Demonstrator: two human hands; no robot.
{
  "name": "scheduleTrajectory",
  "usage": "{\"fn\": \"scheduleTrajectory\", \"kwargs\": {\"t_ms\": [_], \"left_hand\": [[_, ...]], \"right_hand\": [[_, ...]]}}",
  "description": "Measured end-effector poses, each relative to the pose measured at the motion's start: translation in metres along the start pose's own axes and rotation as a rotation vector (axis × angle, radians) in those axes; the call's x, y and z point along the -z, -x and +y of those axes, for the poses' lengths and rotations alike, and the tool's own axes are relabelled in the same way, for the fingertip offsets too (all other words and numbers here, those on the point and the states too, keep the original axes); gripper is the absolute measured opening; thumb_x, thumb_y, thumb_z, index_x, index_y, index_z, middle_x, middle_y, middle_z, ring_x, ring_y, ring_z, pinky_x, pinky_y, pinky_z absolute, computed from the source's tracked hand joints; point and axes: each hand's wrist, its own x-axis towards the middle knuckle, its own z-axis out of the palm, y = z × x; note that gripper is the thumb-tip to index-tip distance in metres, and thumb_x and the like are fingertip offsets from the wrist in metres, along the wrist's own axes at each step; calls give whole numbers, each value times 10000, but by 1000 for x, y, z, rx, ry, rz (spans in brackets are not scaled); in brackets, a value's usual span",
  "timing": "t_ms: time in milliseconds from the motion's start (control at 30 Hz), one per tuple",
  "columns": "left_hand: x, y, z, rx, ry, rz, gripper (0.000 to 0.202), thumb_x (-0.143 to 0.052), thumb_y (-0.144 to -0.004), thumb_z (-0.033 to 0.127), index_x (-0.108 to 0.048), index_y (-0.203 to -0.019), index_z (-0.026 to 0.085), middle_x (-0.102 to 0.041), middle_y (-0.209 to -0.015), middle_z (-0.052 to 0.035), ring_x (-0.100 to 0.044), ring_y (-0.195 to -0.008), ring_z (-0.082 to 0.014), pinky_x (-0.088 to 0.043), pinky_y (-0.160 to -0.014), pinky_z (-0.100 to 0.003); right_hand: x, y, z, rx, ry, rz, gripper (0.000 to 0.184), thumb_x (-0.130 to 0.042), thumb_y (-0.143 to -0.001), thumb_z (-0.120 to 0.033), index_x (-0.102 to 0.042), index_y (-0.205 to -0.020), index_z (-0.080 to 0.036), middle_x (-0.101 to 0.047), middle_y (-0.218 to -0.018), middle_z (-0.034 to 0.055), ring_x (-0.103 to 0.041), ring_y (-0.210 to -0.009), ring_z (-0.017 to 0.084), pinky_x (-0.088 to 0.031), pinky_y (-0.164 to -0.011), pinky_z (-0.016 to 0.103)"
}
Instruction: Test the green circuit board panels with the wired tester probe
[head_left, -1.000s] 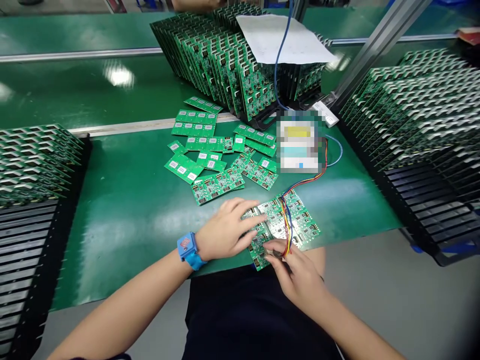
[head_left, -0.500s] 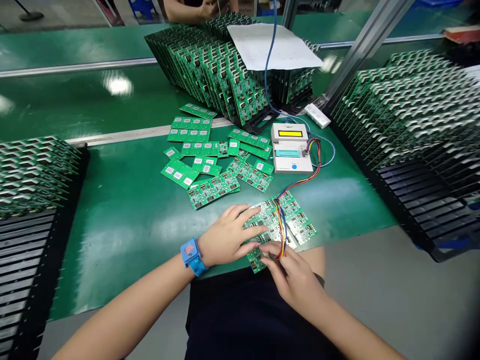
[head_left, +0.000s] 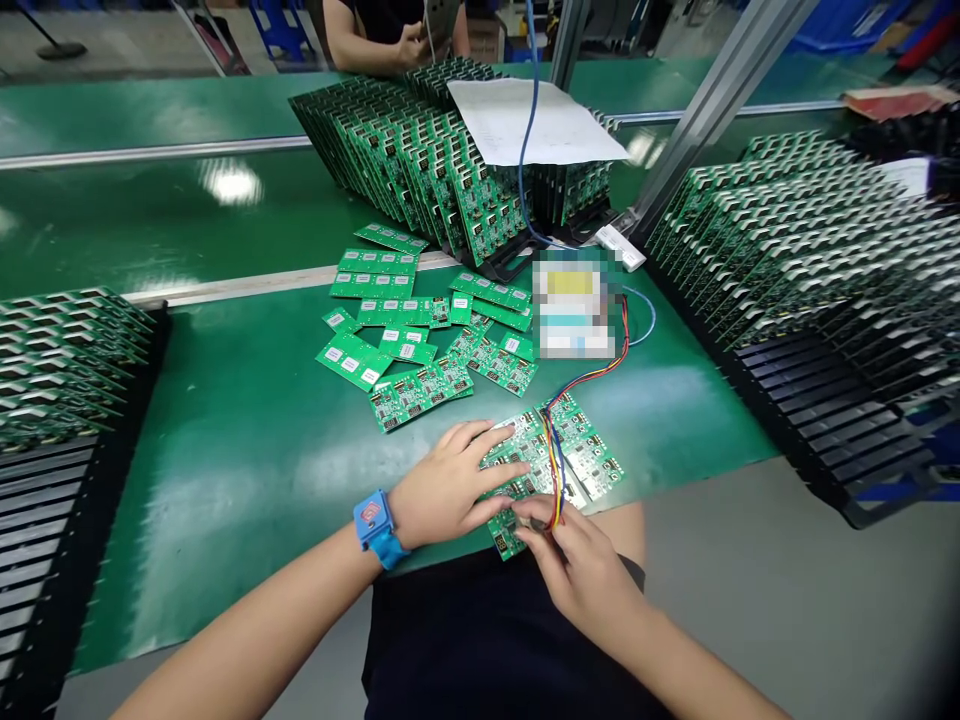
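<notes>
My left hand [head_left: 442, 490] lies with spread fingers on a green circuit board panel [head_left: 532, 443] at the table's front edge. A blue wrist strap [head_left: 377, 522] is around that wrist. Close beside it, my right hand [head_left: 585, 565] pinches the connector at the end of a bundle of coloured wires [head_left: 556, 460], held at the panel's near end. The fingers mostly hide the connector, so I cannot tell whether its pins touch the board. A second panel [head_left: 592, 450] lies along the right side of the first.
Several loose circuit boards [head_left: 420, 392] lie scattered beyond my hands. The wires lead to a pixelated white device [head_left: 576, 345]. Racks of upright boards stand at the back [head_left: 420, 170], left [head_left: 67, 360] and right [head_left: 787, 240]. A person's hand [head_left: 414, 45] shows across the table.
The view has shifted slightly, so the table appears lower. The white device is now pixelated. Both hands keep nearly the same places on the panel, the right still pinching the connector.
</notes>
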Motion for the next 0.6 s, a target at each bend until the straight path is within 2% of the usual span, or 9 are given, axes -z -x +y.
{"fn": "scheduleTrajectory", "kwargs": {"t_ms": [200,600], "left_hand": [[-1,1,0,-10,-17,17,420,-473,-903,383,-437,-1313,299,-358,-1392,-101,-322,-1258,-316,-348,-994,-527],[-1,0,0,-8,-10,32,401,-481,-895,382,-476,-1282,276,-364,-1392,-113,-335,-1250,-321,-353,-989,-535]], "right_hand": [[0,0,-1,2,5,8,236,-444,-912,-116,-487,-1124,-213,-598,-1013,76,-598,-951,190,-527,-816,326],[1,-1,-2,4,10,19,245,-444,-910,-122,-495,-1133,-212,-608,-997,78,-604,-948,197,-533,-815,337]]}}
